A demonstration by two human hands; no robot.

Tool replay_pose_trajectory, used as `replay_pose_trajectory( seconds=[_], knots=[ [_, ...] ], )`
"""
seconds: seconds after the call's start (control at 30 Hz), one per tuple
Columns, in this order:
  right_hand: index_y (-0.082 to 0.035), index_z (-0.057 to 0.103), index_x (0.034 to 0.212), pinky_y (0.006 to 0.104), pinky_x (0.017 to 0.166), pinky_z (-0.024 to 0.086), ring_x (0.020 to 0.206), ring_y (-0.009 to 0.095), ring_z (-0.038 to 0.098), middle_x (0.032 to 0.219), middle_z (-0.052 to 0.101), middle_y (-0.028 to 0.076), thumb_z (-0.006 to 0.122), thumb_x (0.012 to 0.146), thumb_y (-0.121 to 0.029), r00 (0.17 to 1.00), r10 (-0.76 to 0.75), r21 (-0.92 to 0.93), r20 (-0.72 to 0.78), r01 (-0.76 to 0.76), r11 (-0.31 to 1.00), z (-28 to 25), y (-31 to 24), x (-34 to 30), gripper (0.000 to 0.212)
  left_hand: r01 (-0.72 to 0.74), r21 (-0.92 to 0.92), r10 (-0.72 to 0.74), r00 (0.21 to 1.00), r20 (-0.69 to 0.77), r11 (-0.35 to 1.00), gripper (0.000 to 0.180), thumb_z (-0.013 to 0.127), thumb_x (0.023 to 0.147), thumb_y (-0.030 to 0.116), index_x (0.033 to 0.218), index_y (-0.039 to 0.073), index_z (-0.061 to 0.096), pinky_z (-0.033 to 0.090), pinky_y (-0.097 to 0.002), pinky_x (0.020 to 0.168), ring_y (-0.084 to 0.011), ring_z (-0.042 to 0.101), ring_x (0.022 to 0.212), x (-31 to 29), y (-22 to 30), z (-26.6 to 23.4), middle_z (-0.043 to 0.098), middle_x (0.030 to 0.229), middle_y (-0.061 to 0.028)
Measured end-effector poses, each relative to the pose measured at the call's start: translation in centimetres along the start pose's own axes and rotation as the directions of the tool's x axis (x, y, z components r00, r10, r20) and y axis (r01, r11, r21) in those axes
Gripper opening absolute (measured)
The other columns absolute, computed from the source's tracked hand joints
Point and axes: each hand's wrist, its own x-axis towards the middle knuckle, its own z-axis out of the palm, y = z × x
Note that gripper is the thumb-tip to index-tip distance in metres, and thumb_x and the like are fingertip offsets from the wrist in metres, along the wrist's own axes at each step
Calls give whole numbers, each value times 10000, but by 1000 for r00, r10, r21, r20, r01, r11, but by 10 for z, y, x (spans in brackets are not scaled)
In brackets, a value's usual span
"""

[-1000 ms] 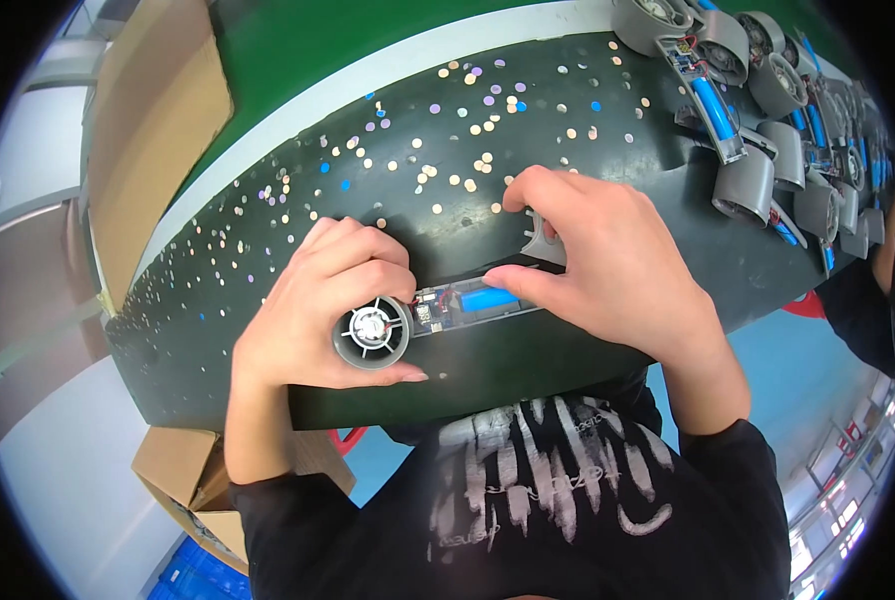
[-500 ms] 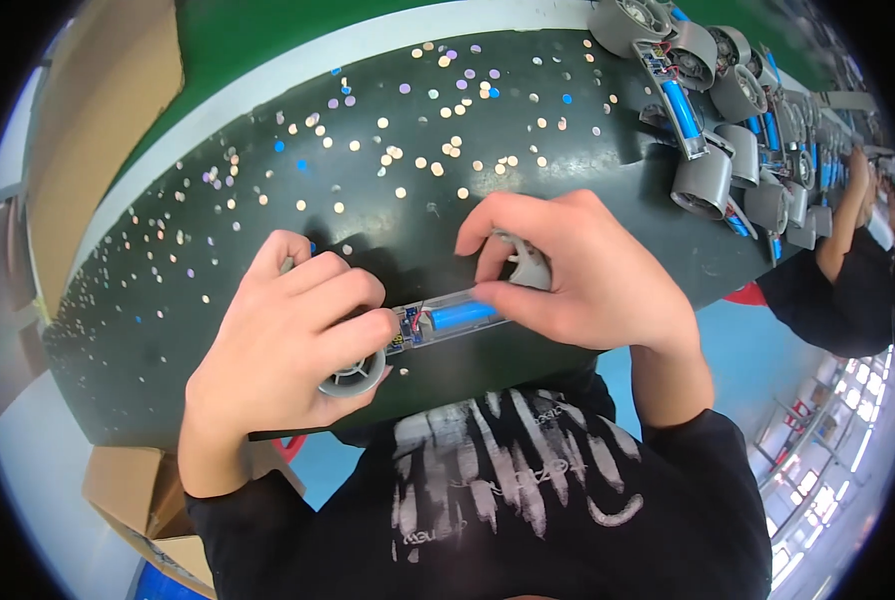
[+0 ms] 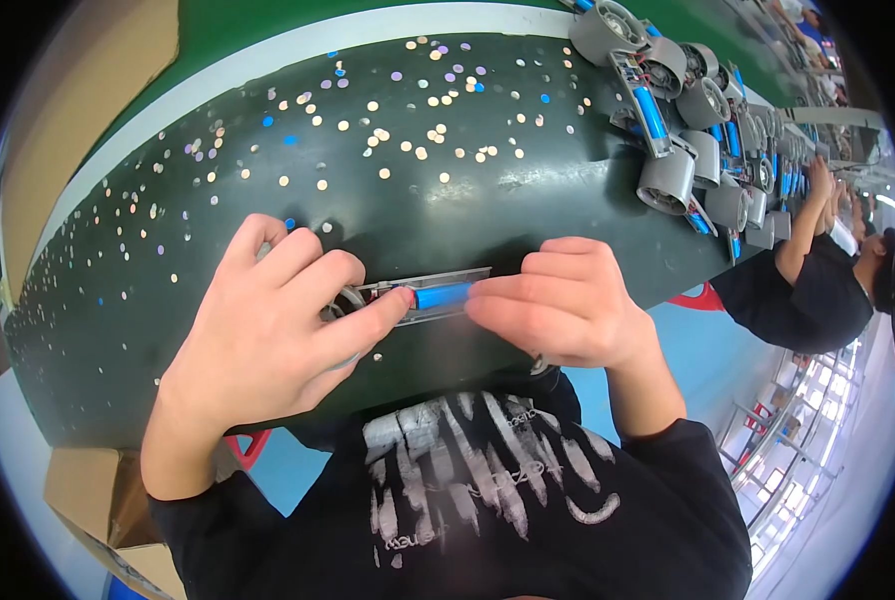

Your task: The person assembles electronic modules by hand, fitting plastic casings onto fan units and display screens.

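A blue cell (image 3: pixel 443 296) sits partly seated in a grey housing (image 3: pixel 423 290) at the dark tabletop (image 3: pixel 388 200) edge, both hands, left (image 3: pixel 268 325) and right (image 3: pixel 558 305), clamped on the housing, thumbs pressing the cell, while similar grey units (image 3: pixel 668 120) crowd the far right.

Dark green workbench (image 3: pixel 528 170) flecked with small discs; blue floor (image 3: pixel 698 340); cardboard boxes (image 3: pixel 88 500) lower left.
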Motion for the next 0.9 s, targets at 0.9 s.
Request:
replay_pose_trajectory(
  seconds=[0.9],
  knots=[
    [-113,717,882,360,587,503,654,242,655,837,695,14,930,781,-57,919,391,6,58,-392,920,1,-6,6,243,-40,117,37,999,29,992,517,915,739,302,1244,253,813,446,-488,848,-268,561,897,4,4,-1,666,1065,-30]
  ],
)
